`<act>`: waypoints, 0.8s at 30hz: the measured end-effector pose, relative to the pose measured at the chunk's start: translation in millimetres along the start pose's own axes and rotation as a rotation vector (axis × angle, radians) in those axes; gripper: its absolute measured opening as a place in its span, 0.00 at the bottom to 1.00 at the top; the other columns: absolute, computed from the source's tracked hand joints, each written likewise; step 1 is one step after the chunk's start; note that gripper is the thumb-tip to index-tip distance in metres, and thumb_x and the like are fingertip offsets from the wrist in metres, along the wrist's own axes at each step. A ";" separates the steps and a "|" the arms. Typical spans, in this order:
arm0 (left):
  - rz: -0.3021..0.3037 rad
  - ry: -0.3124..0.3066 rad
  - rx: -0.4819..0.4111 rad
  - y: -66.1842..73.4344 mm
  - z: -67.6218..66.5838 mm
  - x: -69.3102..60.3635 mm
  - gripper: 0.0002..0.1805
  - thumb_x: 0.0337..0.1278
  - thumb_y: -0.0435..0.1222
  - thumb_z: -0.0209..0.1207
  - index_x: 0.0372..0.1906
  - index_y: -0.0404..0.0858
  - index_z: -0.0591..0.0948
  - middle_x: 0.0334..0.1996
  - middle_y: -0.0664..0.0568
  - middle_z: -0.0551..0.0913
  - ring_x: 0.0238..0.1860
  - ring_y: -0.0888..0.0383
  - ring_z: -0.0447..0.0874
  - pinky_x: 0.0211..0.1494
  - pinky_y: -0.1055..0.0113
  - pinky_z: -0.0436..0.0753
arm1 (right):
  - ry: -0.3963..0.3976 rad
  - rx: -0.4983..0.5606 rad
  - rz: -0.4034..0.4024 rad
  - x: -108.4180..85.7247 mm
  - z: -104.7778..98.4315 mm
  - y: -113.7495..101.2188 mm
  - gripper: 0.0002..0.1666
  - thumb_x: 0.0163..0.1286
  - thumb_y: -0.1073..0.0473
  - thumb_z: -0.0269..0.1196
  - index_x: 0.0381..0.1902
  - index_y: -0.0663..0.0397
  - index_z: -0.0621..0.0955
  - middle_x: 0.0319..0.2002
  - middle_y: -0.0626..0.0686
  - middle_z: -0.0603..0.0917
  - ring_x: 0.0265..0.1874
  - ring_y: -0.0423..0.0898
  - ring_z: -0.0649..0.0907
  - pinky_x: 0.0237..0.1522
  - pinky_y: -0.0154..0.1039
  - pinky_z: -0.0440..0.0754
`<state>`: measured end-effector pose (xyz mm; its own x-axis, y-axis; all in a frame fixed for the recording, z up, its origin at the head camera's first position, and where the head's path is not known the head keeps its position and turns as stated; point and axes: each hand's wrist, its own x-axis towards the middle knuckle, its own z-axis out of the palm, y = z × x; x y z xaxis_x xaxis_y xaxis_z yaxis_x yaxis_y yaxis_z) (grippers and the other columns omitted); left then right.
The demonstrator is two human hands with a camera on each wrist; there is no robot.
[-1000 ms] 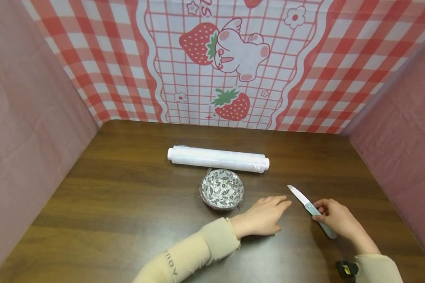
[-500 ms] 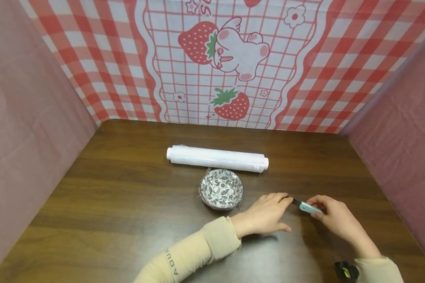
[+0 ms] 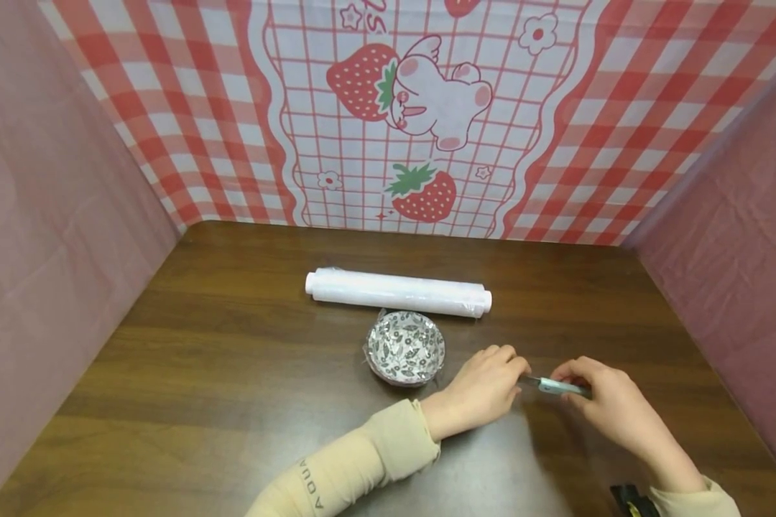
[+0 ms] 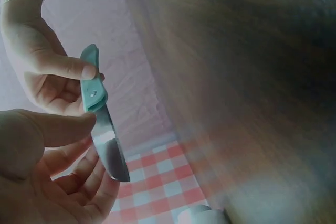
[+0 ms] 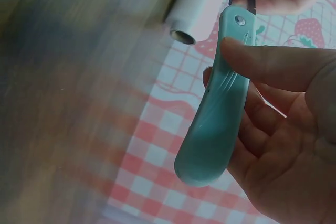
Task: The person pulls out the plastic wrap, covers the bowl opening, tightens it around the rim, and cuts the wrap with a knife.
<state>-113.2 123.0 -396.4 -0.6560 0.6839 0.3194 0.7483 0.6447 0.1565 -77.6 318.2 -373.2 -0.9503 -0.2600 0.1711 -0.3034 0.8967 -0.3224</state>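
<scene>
A folding knife (image 5: 214,116) with a pale teal handle is held up between both hands, its blade unfolded. My right hand (image 3: 611,398) pinches the handle, thumb on one face and curled fingers behind. At the other end, my left hand (image 3: 478,391) pinches the blade (image 4: 111,153); in the left wrist view its thumb lies near the blade's base and its fingers behind. In the head view the left fingers hide most of the blade. Left of the hands stands a bowl (image 3: 405,348) with a dark leaf pattern and clear film around its rim.
A white roll of cling film (image 3: 397,293) lies crosswise behind the bowl on the brown wooden table (image 3: 200,373). A red-checked strawberry cloth (image 3: 427,129) hangs at the back, with pink cloth on both sides.
The right hand has lifted and turned the knife from the table toward the left hand. The left fingers have curled in and taken hold of the blade. Bowl and roll have stayed put.
</scene>
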 end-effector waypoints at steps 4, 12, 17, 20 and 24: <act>0.006 0.021 -0.011 0.3 -1.2 -1.3 0.09 0.50 0.40 0.61 0.39 0.51 0.80 0.33 0.62 0.76 0.35 0.66 0.75 0.36 0.78 0.73 | 0.039 -0.028 -0.033 -3.4 -2.2 -8.4 0.16 0.44 0.71 0.69 0.30 0.48 0.80 0.29 0.42 0.79 0.24 0.33 0.75 0.24 0.31 0.74; -0.013 0.002 -0.067 -0.3 -7.5 -2.6 0.08 0.49 0.36 0.61 0.35 0.52 0.82 0.31 0.64 0.77 0.33 0.68 0.74 0.32 0.80 0.73 | 0.114 -0.141 -0.065 -8.9 -7.3 -25.8 0.19 0.41 0.70 0.70 0.30 0.46 0.80 0.30 0.42 0.78 0.22 0.33 0.73 0.18 0.30 0.70; -0.022 0.030 -0.066 -3.6 -12.8 -3.4 0.07 0.49 0.37 0.62 0.34 0.53 0.83 0.31 0.65 0.78 0.33 0.68 0.76 0.31 0.79 0.75 | 0.149 -0.204 -0.100 -9.1 -9.0 -32.9 0.17 0.42 0.64 0.73 0.31 0.44 0.81 0.29 0.40 0.79 0.20 0.33 0.69 0.15 0.28 0.64; -0.021 0.039 -0.059 -4.6 -13.6 -3.8 0.07 0.49 0.38 0.62 0.34 0.53 0.83 0.31 0.65 0.78 0.34 0.68 0.77 0.31 0.78 0.76 | 0.157 -0.211 -0.129 -8.5 -8.3 -33.9 0.16 0.42 0.62 0.73 0.30 0.43 0.81 0.29 0.39 0.78 0.22 0.33 0.71 0.17 0.29 0.66; -0.028 0.065 -0.031 -3.7 -12.5 -5.4 0.07 0.48 0.39 0.63 0.33 0.55 0.83 0.30 0.67 0.79 0.33 0.69 0.78 0.26 0.78 0.75 | 0.165 -0.245 -0.194 -5.9 -7.8 -32.3 0.14 0.41 0.62 0.72 0.28 0.45 0.81 0.29 0.39 0.78 0.25 0.37 0.74 0.21 0.32 0.69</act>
<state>-111.2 112.6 -387.0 -0.6694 0.6416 0.3744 0.7333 0.6514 0.1948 -61.6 293.5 -356.5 -0.8463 -0.3905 0.3623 -0.4325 0.9008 -0.0392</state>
